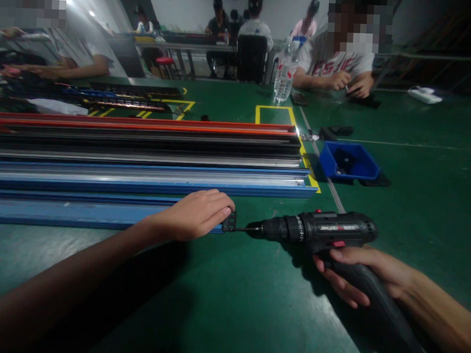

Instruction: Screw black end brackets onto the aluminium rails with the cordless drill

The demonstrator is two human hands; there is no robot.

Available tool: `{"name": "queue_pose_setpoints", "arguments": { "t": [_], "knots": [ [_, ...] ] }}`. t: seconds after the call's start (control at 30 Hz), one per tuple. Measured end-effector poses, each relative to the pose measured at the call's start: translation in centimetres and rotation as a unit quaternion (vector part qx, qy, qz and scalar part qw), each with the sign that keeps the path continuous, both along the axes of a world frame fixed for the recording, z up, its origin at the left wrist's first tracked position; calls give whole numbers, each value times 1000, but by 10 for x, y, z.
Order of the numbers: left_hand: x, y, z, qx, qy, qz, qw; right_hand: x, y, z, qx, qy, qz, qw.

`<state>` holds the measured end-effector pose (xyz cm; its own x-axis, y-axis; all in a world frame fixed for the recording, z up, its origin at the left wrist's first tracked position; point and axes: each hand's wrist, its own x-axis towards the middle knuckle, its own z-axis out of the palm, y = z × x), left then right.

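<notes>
A black cordless drill (330,227) lies on its side in my right hand (356,278), whose fingers wrap round the grip. Its long thin bit (243,229) points left and meets a small black end cap (230,221) at the end of a blue metal rail (81,211). My left hand (202,214) rests over that end of the rail, fingers closed around the rail end and cap. The hand hides part of both. Whether the bit tip sits in a screw is too small to tell.
Behind lie more long rails: blue (219,189), black (182,143) and red (183,125). A blue parts bin (349,160) with dark pieces stands at the right. Water bottles (284,74) stand farther back. Across the green table (413,220) a person (338,61) works with both hands.
</notes>
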<state>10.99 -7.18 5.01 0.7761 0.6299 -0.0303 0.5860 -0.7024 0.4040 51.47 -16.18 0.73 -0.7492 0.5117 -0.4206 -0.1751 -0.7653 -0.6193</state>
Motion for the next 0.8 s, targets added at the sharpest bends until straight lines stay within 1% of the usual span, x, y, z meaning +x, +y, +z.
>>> {"name": "queue_pose_setpoints", "arguments": {
  "t": [0.13, 0.57, 0.8],
  "knots": [
    [0, 0, 0, -2, 2, 2, 1000, -1, 1, 0, -1, 1, 6, 1000],
    [0, -1, 2, 1, 8, 3, 1000, -2, 0, -2, 11, 4, -4, 1000],
    [-1, 0, -1, 4, 1, 0, 1000, -2, 1, -3, 12, 2, -6, 1000]
  ]
}}
